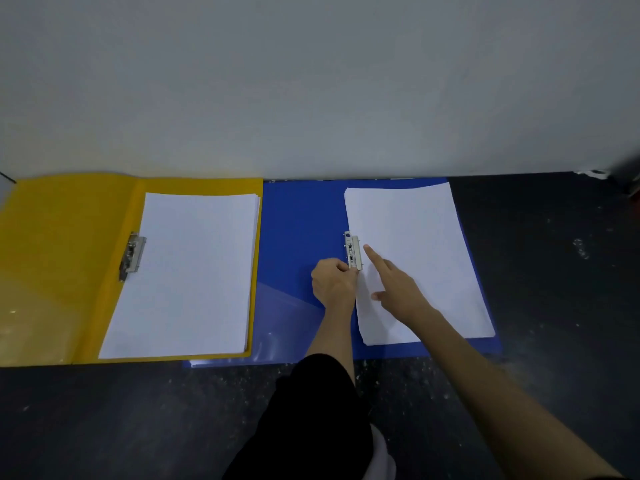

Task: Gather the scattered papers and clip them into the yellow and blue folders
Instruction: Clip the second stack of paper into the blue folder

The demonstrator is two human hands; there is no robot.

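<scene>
Left hand [334,284], fingers curled, pinches the near end of the metal clip [353,251] on the blue folder [301,230]. Right hand [398,285], index finger straight and extended, presses the paper stack [415,258] just beside the clip; its remaining fingers are loosely bent and hold nothing. The stack lies on the folder's right half, its left edge at the clip and its sheets slightly fanned at the near edge. The blue folder lies open and flat on a dark, speckled floor [138,427], against a pale wall [311,81].

To its left, touching and slightly overlapping it, lies the open yellow folder [62,244]. Its own clip [131,256] lies along the left edge of a second, squared paper stack [194,271] on its right half. A transparent pocket [31,323] covers the near part of its left half. A dark sleeve [311,417] covers the left forearm.
</scene>
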